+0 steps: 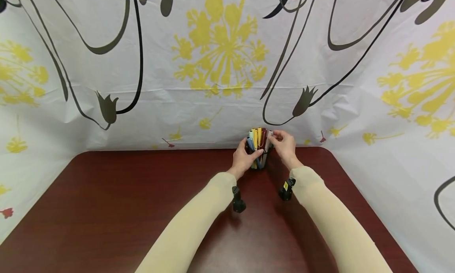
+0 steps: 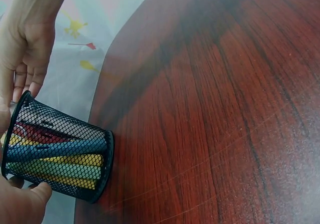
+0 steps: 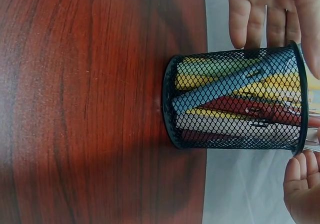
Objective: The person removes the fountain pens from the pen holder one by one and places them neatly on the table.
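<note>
A black mesh pen cup (image 3: 235,102) stands upright at the table's far edge, full of pens and markers. In the head view my left hand (image 1: 243,159) grips the cup from the left, its thumb across the front near the rim. My right hand (image 1: 286,146) is at the cup's right side, thumb and fingertips pinching the top of a grey pen (image 1: 267,142) that still sits in the cup. Yellow, dark red and light green pens show beside it, with a blue pen (image 3: 215,90) slanting across them behind the mesh. The right fingertips are partly cut off in its wrist view.
The dark red wooden table (image 1: 142,209) has rounded far corners. Right behind the cup hangs a white sheet (image 1: 199,127) with yellow and grey plant prints, which also runs along both sides. A small black camera is strapped at each wrist.
</note>
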Tool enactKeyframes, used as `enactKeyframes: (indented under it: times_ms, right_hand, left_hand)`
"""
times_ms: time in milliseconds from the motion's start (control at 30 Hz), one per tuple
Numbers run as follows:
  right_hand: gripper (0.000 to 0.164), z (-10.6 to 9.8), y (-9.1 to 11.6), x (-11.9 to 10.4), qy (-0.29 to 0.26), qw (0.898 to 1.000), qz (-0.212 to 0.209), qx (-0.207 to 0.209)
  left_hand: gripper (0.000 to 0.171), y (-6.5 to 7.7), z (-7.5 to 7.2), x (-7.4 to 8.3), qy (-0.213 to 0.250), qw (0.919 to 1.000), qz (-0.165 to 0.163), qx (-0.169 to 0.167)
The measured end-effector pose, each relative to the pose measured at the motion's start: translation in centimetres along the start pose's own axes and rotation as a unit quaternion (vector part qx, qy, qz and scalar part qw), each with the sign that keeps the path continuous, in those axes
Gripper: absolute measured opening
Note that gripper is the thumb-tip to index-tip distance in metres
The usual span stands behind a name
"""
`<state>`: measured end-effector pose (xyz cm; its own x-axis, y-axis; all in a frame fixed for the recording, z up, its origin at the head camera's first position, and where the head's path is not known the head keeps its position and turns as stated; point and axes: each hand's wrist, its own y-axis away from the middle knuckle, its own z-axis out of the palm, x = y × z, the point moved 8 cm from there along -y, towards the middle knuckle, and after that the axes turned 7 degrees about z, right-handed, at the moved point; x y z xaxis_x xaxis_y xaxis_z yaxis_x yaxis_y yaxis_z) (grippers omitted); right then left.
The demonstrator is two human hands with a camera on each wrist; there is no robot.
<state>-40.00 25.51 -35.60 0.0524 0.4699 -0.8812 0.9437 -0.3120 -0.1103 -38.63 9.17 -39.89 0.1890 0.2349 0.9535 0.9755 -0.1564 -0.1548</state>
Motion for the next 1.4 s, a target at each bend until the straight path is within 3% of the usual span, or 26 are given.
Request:
enactKeyframes:
  times_ms: [1033, 1200, 1400]
  right_hand:
    - [0.026, -0.1, -0.4, 0.3, -0.024, 0.999, 0.024, 0.006]
    - [0.026, -0.5, -0.3, 0.0, -0.045, 0.999, 0.022, 0.006]
    - [0.027, -0.8, -0.3, -0.6, -0.112, 0.993, 0.027, -0.005]
  left_hand:
    - [0.076, -0.1, 0.6, -0.5, 0.007, 0.9999, 0.01, -0.006]
    - [0.076, -0.2, 0.6, -0.5, 0.004, 1.0, 0.007, -0.006]
    - [0.075, -0.1, 0.5, -0.3, -0.004, 1.0, 0.008, -0.003]
